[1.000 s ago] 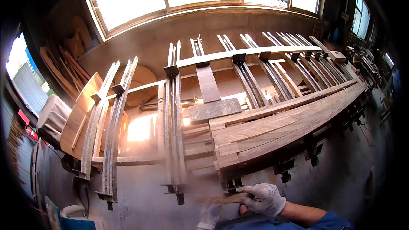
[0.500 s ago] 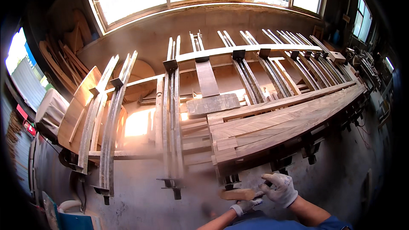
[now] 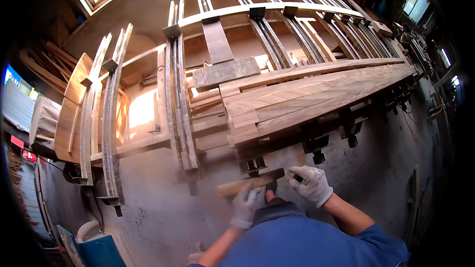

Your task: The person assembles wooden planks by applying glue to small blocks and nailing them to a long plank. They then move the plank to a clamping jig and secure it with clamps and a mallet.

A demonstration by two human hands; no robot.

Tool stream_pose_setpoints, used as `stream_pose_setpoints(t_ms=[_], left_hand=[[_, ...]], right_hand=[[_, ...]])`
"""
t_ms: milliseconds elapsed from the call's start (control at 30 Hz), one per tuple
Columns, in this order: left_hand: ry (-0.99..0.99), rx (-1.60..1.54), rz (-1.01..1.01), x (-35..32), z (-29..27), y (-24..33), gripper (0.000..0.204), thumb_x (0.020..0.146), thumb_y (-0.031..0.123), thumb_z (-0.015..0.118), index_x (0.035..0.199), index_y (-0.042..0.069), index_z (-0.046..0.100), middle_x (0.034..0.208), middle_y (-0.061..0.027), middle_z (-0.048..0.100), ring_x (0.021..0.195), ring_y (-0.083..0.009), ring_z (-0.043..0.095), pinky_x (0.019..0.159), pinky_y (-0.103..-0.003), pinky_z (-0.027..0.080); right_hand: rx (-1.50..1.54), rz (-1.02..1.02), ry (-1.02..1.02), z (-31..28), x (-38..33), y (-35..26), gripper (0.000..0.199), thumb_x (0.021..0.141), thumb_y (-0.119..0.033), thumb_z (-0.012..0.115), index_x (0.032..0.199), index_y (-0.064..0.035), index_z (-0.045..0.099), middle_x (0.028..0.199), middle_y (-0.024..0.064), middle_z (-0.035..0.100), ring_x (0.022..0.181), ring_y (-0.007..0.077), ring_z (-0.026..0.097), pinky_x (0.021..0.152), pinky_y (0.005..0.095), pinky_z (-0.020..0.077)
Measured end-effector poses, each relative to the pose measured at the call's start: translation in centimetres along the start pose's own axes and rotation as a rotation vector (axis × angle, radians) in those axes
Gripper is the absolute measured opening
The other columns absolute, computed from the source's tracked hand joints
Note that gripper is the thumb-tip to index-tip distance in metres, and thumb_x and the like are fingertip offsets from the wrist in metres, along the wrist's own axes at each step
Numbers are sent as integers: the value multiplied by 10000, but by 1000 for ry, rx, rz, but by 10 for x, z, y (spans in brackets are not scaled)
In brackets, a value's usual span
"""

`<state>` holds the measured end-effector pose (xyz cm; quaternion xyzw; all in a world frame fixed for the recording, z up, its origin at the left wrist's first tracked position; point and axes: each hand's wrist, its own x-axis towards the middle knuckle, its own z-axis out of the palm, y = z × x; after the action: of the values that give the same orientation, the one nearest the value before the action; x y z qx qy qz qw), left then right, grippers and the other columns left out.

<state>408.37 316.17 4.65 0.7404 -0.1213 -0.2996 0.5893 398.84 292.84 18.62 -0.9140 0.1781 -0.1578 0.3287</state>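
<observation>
My gloved left hand (image 3: 244,207) is closed around a tan length of wood (image 3: 235,188) with a dark far end, held tilted in front of my body. Motion blurs it, and its exact kind cannot be made out. To its right, my gloved right hand (image 3: 311,185) is raised with curled fingers, a small dark spot showing between thumb and fingertips. Both hands are apart from the wooden panel (image 3: 302,94) of several boards lying on the clamp rack just beyond them. A loose weathered board (image 3: 225,72) lies at the panel's far left corner.
Long bar clamps (image 3: 181,104) slope across the rack, their black ends (image 3: 318,155) jutting toward me below the panel. A pale strip (image 3: 267,7) crosses them at the back. A teal box (image 3: 101,251) stands at lower left. Wood offcuts (image 3: 47,64) lean at far left.
My view has tipped downward and shifted. My left hand has swung left and away from my right hand, carrying the wood piece; the hands were close together before.
</observation>
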Motion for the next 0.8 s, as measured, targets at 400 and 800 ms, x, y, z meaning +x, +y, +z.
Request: stream_pose_setpoints(t_ms=[400,800], left_hand=[[-39,-108,-340,42,7,-146,808,918,25,764,1654,127,447,1139,-86,721,848,-141,688,717,-297,572],[-473,532,-326,85,-35,-70,1009,853,288,863,1695,109,337,1309,-261,713,1222,-429,694,1090,-453,541]], right_hand=[[-2,-20,14,29,-28,-35,265,853,-156,826,1095,-88,741,791,106,723,707,298,707,668,414,569],[-380,195,216,69,5,-47,480,800,-311,891,1186,-97,703,1091,151,620,897,368,693,802,475,586]])
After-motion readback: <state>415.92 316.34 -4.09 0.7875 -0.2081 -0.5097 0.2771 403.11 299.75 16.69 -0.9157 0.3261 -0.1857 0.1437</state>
